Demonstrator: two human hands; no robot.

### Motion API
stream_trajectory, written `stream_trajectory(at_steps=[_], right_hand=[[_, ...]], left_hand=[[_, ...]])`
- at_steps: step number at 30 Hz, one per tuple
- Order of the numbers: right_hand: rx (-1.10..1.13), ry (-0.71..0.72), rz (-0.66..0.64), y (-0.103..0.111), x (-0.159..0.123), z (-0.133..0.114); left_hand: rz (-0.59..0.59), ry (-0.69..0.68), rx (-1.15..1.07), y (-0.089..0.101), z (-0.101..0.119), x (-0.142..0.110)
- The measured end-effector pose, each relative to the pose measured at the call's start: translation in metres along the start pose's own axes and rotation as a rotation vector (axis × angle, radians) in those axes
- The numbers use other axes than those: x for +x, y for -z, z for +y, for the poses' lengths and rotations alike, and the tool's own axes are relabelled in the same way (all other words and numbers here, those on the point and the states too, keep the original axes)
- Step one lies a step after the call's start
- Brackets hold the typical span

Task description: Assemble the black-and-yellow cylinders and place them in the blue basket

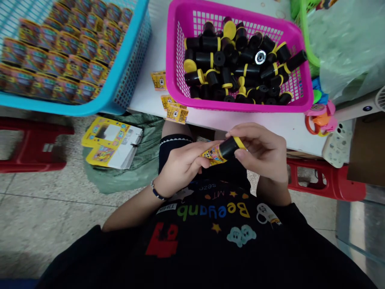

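Left hand [180, 166]: you pinch a yellow printed card [213, 155].
Right hand [260, 150]: you pinch a black tube [230, 147], yellow-rimmed.
Shirt lettering [213, 210]: "Beeyanb", upside down.

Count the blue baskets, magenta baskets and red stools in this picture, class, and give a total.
Blue basket: 1
Magenta basket: 1
Red stools: 2
Total: 4
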State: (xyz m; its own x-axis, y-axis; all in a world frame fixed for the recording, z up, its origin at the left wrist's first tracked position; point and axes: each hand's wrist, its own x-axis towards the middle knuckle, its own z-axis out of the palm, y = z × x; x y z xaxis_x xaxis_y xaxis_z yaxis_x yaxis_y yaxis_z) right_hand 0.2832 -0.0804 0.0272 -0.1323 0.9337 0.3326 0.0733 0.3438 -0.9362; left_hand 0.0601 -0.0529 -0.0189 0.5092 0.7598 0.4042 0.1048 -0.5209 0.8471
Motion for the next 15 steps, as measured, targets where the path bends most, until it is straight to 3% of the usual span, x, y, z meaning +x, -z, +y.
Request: stream_trajectory(at_steps=[4, 9, 12, 15], right_hand=[[-0.073, 0.043, -0.054, 0.003, 0.001, -0.003], [-0.062, 0.015, -0.120, 0.003, -0.002, -0.004], [-0.005, -0.048, -0.147, 0.002, -0.005, -0.004], [-0.063, 0.000, -0.173, 0.001, -0.005, -0.003]], left_hand=[[-0.087, 0.098, -0.061, 0.006, 0.005, 0.005], [-0.269, 0.267, -0.377, 0.010, 0.010, 0.012], [-0.257, 0.290, -0.500, 0.007, 0.010, 0.015], [-0.206, 0.277, -0.463, 0.003, 0.008, 0.014]])
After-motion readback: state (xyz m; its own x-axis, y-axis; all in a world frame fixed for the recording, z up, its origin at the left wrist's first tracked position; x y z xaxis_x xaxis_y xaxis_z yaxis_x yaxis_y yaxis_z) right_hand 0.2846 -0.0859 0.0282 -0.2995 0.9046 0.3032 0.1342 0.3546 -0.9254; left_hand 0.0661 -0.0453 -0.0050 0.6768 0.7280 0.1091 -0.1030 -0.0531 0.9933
